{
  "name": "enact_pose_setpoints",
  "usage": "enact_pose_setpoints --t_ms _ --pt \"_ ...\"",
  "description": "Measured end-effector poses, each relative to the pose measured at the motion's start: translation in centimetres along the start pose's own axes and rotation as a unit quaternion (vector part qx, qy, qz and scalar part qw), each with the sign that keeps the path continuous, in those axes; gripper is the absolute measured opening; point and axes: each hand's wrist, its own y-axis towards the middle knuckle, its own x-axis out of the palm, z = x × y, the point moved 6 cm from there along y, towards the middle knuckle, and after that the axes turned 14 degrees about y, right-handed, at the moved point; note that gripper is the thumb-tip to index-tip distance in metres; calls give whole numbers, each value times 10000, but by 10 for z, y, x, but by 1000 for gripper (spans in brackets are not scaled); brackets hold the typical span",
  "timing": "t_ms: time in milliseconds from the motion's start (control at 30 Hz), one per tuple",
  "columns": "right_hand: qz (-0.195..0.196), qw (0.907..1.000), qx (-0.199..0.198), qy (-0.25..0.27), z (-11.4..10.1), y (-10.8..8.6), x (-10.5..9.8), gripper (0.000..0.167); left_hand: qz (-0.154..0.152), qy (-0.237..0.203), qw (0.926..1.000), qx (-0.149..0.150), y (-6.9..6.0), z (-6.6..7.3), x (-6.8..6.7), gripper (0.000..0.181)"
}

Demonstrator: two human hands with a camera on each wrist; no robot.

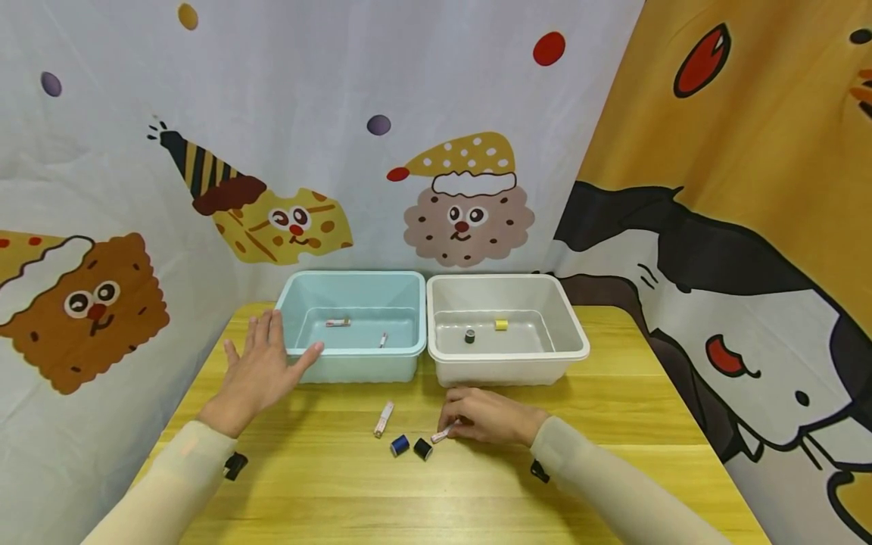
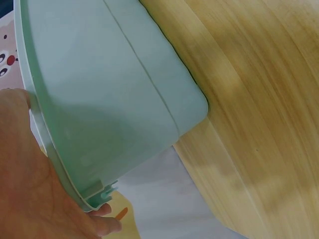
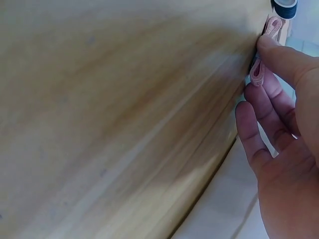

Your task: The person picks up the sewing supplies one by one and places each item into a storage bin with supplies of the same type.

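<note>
My right hand (image 1: 493,416) pinches a small folded measuring tape (image 3: 257,72), pale pink with printed marks, between thumb and fingers just above the table. To its left are a black thread spool (image 1: 423,449), a blue thread spool (image 1: 400,445) and another folded measuring tape (image 1: 384,420). My left hand (image 1: 255,378) has its fingers spread at the near left corner of the light blue bin (image 2: 114,89); it touches the rim. Inside that bin lie two folded tapes, one toward the back (image 1: 337,322). A dark spool (image 1: 470,336) and a yellow spool (image 1: 501,325) are in the white bin (image 1: 507,356).
Both bins stand side by side at the back of the wooden table (image 1: 327,484). A cartoon-printed curtain (image 1: 306,91) hangs behind and around the table.
</note>
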Motion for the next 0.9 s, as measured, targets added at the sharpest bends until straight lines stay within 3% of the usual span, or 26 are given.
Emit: enact_pose_setpoints --t_ms 900 --pt "225 9995 -217 -29 -7 -3 -7 15 76 -48 10000 15 0 0 -1 126"
